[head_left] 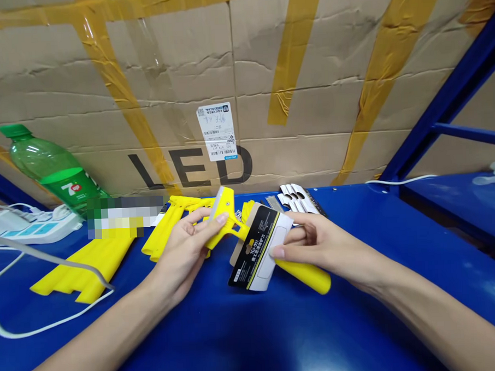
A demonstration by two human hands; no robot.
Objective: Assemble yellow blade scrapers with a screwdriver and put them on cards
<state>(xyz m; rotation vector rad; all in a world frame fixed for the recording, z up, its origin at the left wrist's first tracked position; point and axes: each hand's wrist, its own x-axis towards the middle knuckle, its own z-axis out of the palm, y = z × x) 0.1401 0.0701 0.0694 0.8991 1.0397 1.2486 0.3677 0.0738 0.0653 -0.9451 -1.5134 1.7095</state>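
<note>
A yellow scraper (309, 276) lies slantwise between my two hands, its wide head at the upper left and its handle at the lower right. My left hand (192, 240) is closed on the scraper's head, the thumb on its face near a screw. A black and white printed card (261, 250) is around the scraper's middle and hides part of the handle. My right hand (315, 242) pinches this card at its right edge, thumb in front. Whether its hidden fingers also touch the handle I cannot tell.
Yellow handles (98, 257) lie at the left, more yellow scrapers (165, 227) behind my left hand. White and black cards (299, 199) are at the back. A green bottle (62, 166), a power strip (48, 230) and a looping cable stand left. A taped cardboard box (311, 150) closes off the back.
</note>
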